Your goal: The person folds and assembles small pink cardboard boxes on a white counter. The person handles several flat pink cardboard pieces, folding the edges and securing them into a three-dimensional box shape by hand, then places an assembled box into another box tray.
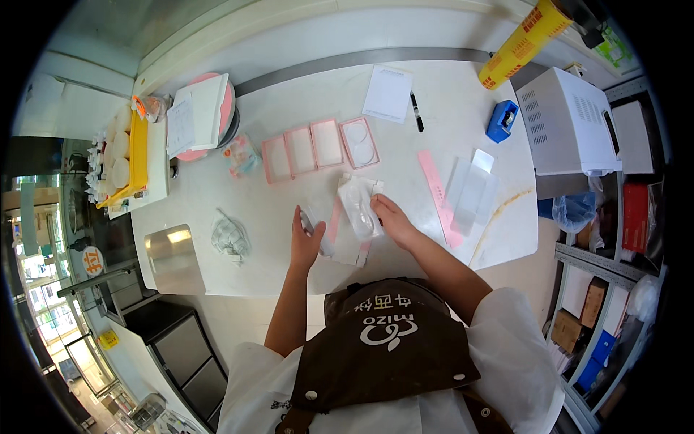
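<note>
Your right hand (390, 219) lay on a clear plastic pouch (359, 206), fingers curled over its right edge and gripping it; what was inside the pouch could not be made out through the glare. Your left hand (304, 237) pressed flat, fingers spread and holding nothing, beside a small grey object (309, 223) that its thumb partly hid. Between the two hands ran a pink strip (335, 220), lying on a white sheet (354, 252) that the pouch overlapped.

Just beyond the pouch, four pink-rimmed shallow trays (318, 148) sat in a row on the white counter (275, 210); the rightmost held two pale round discs (358, 141), the others looked empty. To your right lay a longer pink strip (438, 195) and clear film sleeves (471, 194). Farther back were a white notepad (388, 92), a black pen (417, 111) and a blue tape dispenser (502, 120), near a yellow roll (522, 42) cut off by the rim. To your left, a crumpled clear bag (229, 236) lay beside a steel container (174, 258), contents unseen.
</note>
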